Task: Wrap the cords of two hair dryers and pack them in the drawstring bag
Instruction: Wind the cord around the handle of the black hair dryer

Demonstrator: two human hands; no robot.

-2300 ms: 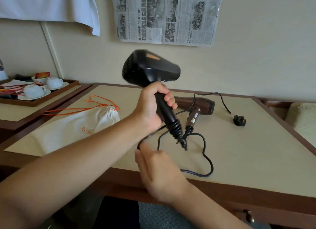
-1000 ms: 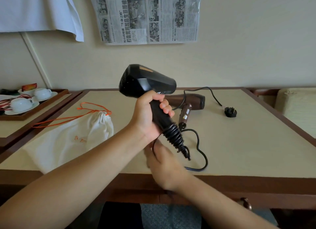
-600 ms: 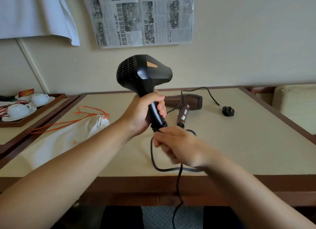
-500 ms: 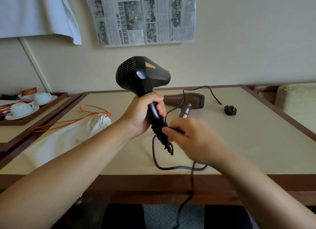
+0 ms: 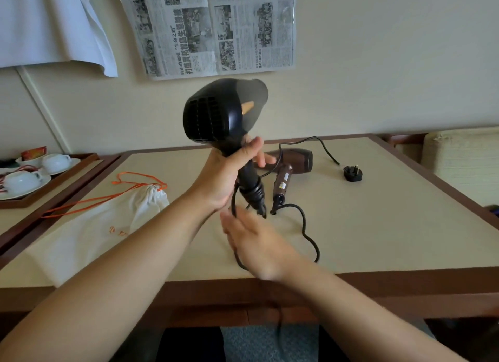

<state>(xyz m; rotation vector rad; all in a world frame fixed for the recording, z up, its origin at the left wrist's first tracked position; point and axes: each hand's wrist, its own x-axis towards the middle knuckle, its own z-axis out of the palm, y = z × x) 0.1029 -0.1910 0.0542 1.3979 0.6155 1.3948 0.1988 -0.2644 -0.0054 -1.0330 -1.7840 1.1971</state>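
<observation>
- White cloth drawstring bag (image 5: 108, 226) w/ orange cord lies flat on my table (image 5: 378, 240), contents hidden.
- Left hand (image 5: 226, 178) loosely grips black plastic hair dryer (image 5: 221, 118).
- Right hand (image 5: 259, 243) blurred, grip can't tell.

Soft, even daylight with faint shadows; the right hand (image 5: 256, 243) and the black plastic hair dryer (image 5: 221, 116) are motion-blurred, and wide-angle bending shows at the frame edges.

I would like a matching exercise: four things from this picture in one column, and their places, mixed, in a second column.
1. black hair dryer
2. brown hair dryer
3. drawstring bag
4. plug

A. flat on the table's left part
B. held up in the left hand
C. on the table, far right of the dryers
D. lying on the table's middle

Pairs: 1-B, 2-D, 3-A, 4-C
</observation>
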